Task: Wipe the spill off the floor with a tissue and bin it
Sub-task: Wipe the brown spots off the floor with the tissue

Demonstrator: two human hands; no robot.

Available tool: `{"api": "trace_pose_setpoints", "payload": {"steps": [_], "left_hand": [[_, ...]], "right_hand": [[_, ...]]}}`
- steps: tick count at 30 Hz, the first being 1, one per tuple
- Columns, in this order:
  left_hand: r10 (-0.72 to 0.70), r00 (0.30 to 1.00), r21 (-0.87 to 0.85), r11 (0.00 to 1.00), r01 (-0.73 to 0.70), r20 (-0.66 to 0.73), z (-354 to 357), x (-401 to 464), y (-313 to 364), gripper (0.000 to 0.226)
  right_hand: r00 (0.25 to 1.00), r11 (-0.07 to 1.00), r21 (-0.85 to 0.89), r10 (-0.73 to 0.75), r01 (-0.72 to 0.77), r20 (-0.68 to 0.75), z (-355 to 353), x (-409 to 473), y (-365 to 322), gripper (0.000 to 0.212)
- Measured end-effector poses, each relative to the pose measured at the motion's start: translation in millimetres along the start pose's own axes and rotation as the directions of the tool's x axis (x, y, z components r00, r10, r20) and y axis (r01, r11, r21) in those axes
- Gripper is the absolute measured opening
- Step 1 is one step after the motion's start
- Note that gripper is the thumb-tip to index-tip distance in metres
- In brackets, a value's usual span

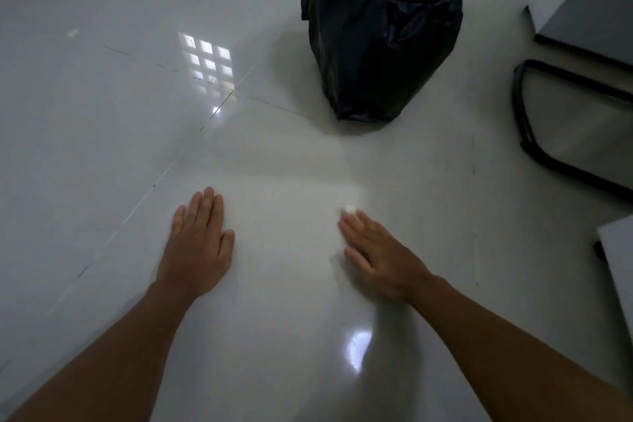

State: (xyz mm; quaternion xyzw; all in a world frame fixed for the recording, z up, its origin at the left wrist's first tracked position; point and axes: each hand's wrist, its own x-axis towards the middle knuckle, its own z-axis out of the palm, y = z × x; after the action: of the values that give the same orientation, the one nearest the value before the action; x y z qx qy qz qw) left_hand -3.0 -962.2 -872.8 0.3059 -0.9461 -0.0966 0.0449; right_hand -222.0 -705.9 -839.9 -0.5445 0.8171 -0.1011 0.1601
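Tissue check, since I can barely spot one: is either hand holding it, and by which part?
The right hand presses flat on a tissue; only a white bit shows past the fingertips. The left hand holds nothing.

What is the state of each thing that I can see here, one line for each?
Left hand: flat, fingers together, palm down on floor, empty.
Right hand: flat, palm down, blurred.
Small white tissue piece: at the right hand's fingertips.
Black-bagged round bin: upright, open.
Glossy white tiled floor: spill not discernible.

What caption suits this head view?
Right hand presses a tissue on the floor near the bin.
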Motion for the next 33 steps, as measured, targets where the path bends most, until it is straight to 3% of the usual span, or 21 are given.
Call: {"api": "trace_pose_setpoints", "payload": {"steps": [3,5,7,9,10,11,12,13,15,16,17,18,20,22,23,25,29,30,33], "left_hand": [[-0.015,1.0,0.019,1.0,0.015,-0.01,-0.2,2.6,1.5,0.068],[-0.026,1.0,0.03,0.999,0.026,0.002,-1.6,0.4,2.9,0.068],[-0.018,1.0,0.037,0.999,0.018,0.013,-1.8,-0.4,5.2,0.068],[-0.031,0.999,0.024,0.999,0.03,0.032,-2.7,0.9,5.6,0.069],[-0.032,0.999,0.017,0.999,0.031,0.04,-2.5,1.5,5.4,0.069],[-0.03,0.999,0.017,0.999,0.029,0.039,-1.2,2.6,6.7,0.07],[-0.031,0.999,0.024,0.999,0.03,0.038,-1.2,2.7,4.5,0.07],[-0.03,0.999,0.026,0.999,0.029,0.039,-1.7,3.4,4.3,0.07],[-0.023,0.998,0.007,1.0,0.023,0.055,-1.7,1.1,3.3,0.071],[-0.012,0.998,0.004,1.0,0.011,0.065,-2.9,0.8,2.1,0.072],[0.0,0.998,0.011,1.0,-0.001,0.062,-2.7,0.7,0.9,0.072],[0.004,0.998,0.015,1.0,-0.005,0.061,-4.6,-1.0,-0.4,0.071],[0.02,0.997,0.025,0.999,-0.022,0.078,-6.0,-1.9,-0.9,0.071],[0.014,0.996,0.026,1.0,-0.017,0.085,-8.1,-2.8,1.4,0.071],[0.002,0.996,0.015,1.0,-0.004,0.085,-9.2,-3.1,2.6,0.071],[-0.018,0.996,0.006,1.0,0.018,0.09,-9.7,-3.6,2.8,0.071],[-0.01,0.995,0.02,1.0,0.008,0.1,-10.5,-4.7,4.5,0.071],[-0.014,0.995,0.029,1.0,0.011,0.099,-9.9,-5.3,3.7,0.07],[-0.02,0.995,0.036,0.999,0.016,0.093,-9.5,-5.4,5.1,0.07]], "right_hand": [[0.918,0.92,0.13,0.383,-0.37,-0.103,6.7,-30.9,13.1,0.062],[0.874,0.888,0.132,0.458,-0.441,-0.161,31.6,-63.8,-26.1,0.069],[0.93,0.949,0.134,0.308,-0.286,-0.199,63.4,-100.1,-89.9,0.071],[0.991,0.994,0.107,0.012,0.003,-0.132,84.2,-107.8,-132.8,0.066],[0.99,0.991,0.086,-0.096,0.105,-0.107,81.1,-95.8,-134.6,0.062],[0.983,0.992,0.041,-0.114,0.121,-0.142,74.1,-78.1,-121.3,0.06],[0.981,0.999,0.012,-0.031,0.034,-0.193,66.8,-61.5,-102.6,0.061],[0.96,0.989,0.027,0.149,-0.147,-0.239,55.9,-50.1,-78.5,0.066],[0.777,0.824,0.122,0.563,-0.553,-0.282,45.2,-56.3,-30.3,0.075],[0.667,0.72,0.18,0.691,-0.671,-0.279,46.8,-70.7,-23.8,0.073],[0.604,0.664,0.229,0.745,-0.711,-0.283,53.4,-86.9,-35.0,0.071],[0.588,0.661,0.259,0.747,-0.704,-0.309,63.3,-102.0,-61.5,0.071],[0.721,0.788,0.263,0.616,-0.557,-0.318,91.8,-128.0,-128.2,0.07],[0.908,0.948,0.147,0.313,-0.281,-0.28,115.0,-132.4,-168.5,0.066],[0.953,0.982,0.119,0.171,-0.145,-0.251,114.6,-120.9,-169.2,0.062],[0.95,0.987,0.1,0.149,-0.126,-0.275,98.7,-85.1,-147.1,0.061],[0.831,0.873,0.203,0.485,-0.444,-0.273,73.7,-63.7,-89.1,0.062],[0.819,0.867,0.21,0.497,-0.453,-0.286,72.9,-72.2,-90.1,0.06],[0.915,0.939,0.288,0.276,-0.19,-0.295,77.2,-105.1,-127.3,0.063]]}}
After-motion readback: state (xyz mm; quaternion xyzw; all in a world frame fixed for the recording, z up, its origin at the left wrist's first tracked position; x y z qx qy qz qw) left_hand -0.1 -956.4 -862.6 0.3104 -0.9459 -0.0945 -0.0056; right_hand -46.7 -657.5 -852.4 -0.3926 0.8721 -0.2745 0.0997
